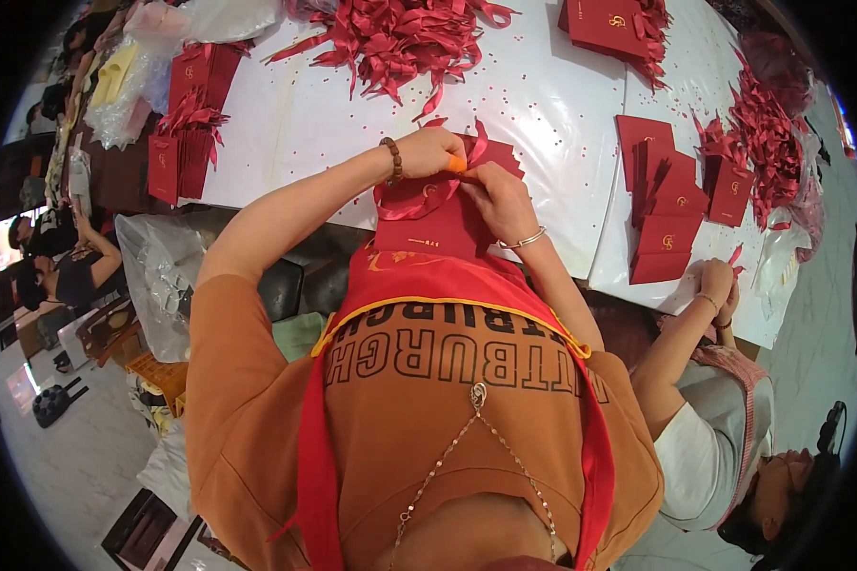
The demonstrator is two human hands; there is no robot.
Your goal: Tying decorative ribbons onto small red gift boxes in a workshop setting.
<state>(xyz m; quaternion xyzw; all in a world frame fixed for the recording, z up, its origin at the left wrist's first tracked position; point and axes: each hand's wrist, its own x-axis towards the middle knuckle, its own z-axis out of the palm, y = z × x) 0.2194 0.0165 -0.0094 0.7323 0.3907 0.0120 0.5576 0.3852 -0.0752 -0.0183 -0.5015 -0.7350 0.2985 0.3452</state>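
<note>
Both hands meet at the near edge of a white table (543,105). My left hand (428,152), with a brown bead bracelet on the wrist and an orange cover on one fingertip, pinches a red ribbon (419,198). My right hand (500,200), wearing a thin silver bracelet, grips the same ribbon right beside it. The ribbon loops across the top of a dark red folder (438,228) with a gold mark, which leans against my red apron. Part of the folder is hidden behind my hands.
A heap of red ribbons (400,38) lies at the table's far side, another heap (767,133) at the right. Red folders are stacked at the left (186,124), right (667,209) and far right (609,24). A co-worker's hands (719,285) rest at the right edge. Plastic bags (162,276) sit lower left.
</note>
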